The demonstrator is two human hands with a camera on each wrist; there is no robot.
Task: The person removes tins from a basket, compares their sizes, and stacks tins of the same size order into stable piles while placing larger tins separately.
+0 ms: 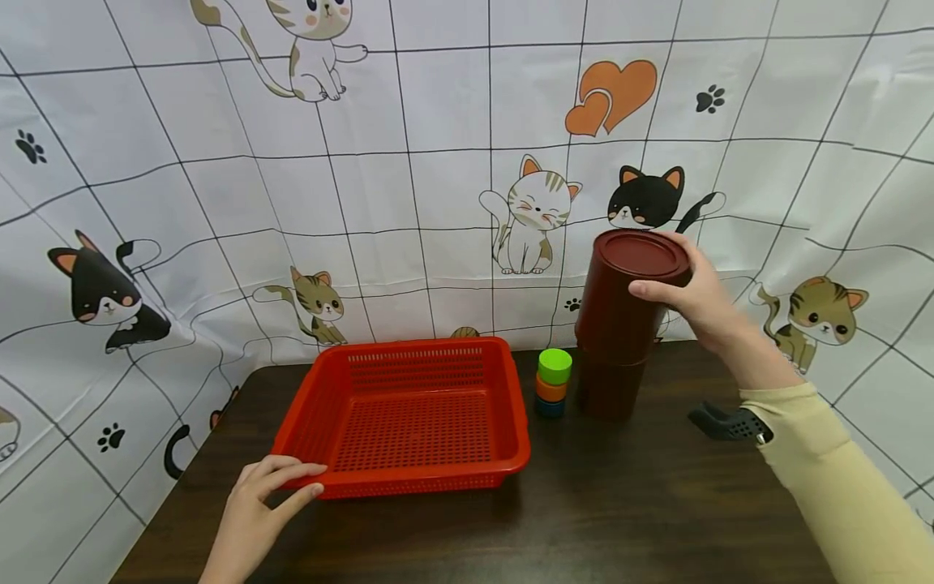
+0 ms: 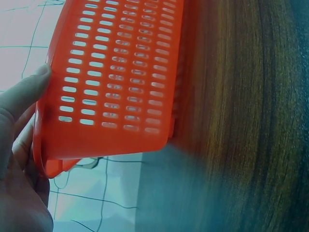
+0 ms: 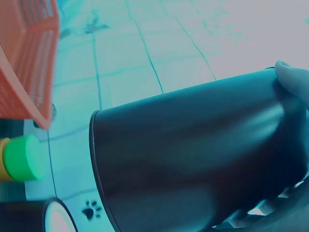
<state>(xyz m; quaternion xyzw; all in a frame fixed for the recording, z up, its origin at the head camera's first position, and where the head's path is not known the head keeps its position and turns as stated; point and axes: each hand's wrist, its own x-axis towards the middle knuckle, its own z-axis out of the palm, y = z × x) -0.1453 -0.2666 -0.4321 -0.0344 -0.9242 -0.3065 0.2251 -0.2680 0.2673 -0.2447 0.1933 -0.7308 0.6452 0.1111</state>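
Note:
My right hand [image 1: 693, 284] grips a dark maroon cylindrical container [image 1: 619, 304] near its upper end, thumb across the front and fingers behind. It is tilted, its flat round end up and its rim down. Under it on the table stands a second dark cylinder [image 1: 609, 393], with a pale round end [image 3: 59, 218] in the right wrist view, where a gap separates the two. Down at the front left, my left hand [image 1: 255, 507] pinches the corner rim of a red perforated plastic basket [image 1: 416, 430]. The left thumb [image 2: 36, 84] lies on the rim, other fingers partly hidden beyond it.
A small stack in green, orange and dark blue [image 1: 553, 381] stands between basket and cylinders. The dark wood table [image 1: 584, 519] ends at a white curtain [image 1: 438, 203] printed with cats and grid lines. A black strap [image 1: 730, 423] hangs at the right wrist.

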